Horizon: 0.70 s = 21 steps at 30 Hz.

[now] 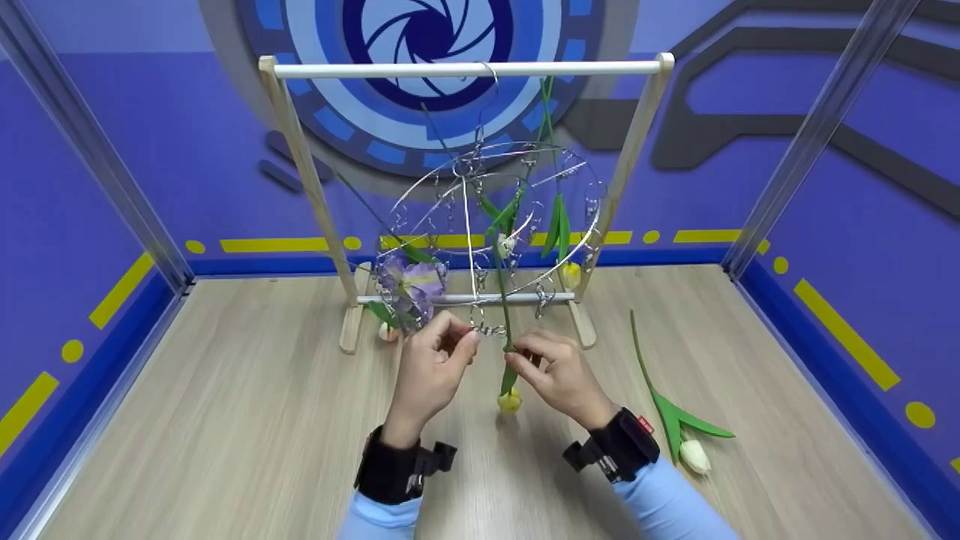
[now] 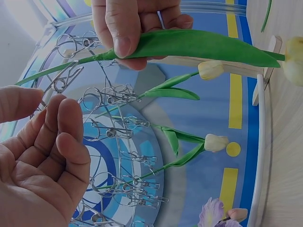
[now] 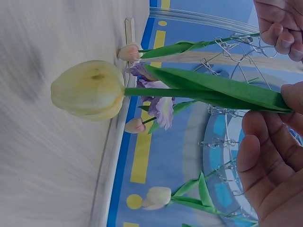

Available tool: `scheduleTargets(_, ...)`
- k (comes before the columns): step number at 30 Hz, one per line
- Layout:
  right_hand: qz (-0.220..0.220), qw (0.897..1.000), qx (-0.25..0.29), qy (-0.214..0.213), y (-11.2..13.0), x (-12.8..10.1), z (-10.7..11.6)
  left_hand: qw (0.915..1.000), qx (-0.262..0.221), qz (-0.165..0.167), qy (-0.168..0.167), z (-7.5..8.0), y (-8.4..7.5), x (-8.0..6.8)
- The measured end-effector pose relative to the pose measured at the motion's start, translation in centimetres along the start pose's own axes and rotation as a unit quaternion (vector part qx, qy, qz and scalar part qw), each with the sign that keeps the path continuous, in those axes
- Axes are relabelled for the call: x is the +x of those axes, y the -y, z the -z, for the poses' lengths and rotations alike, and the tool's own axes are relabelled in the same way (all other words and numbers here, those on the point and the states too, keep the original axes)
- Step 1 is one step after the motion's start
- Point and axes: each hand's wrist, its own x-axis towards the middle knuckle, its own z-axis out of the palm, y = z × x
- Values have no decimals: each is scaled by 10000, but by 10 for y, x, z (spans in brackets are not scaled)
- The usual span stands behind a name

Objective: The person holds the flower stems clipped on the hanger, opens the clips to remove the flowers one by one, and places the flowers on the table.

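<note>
While left hand (image 1: 435, 364) pinches clip (image 1: 493, 331) on hanger (image 1: 468, 232), right hand (image 1: 556, 371) yellow tulip (image 1: 509, 400), I judge clipping stage; stem (image 1: 504, 292) needs aligning.

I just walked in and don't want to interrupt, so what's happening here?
Someone is using both hands around a round wire hanger on a wooden rack. The right hand pinches a yellow tulip, bloom down; the left hand pinches a clip at the hanger's near side. I can't tell whether the clip grips the stem. A purple flower and more tulips hang there; a white tulip lies on the table.
</note>
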Motion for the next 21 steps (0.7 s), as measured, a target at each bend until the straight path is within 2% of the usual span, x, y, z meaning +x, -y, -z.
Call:
scheduleTargets(6, -12, 10000, -11, 27, -1, -1, 1, 9999, -4, 124, 6, 0, -1, 0)
scheduleTargets(15, 49, 10000, -50, 20, -1, -1, 3, 9999, -114, 104, -22, -1, 1, -1)
scheduleTargets(21, 101, 9999, -29, 44, -1, -2, 4, 9995, -148, 260, -82, -2, 0, 0)
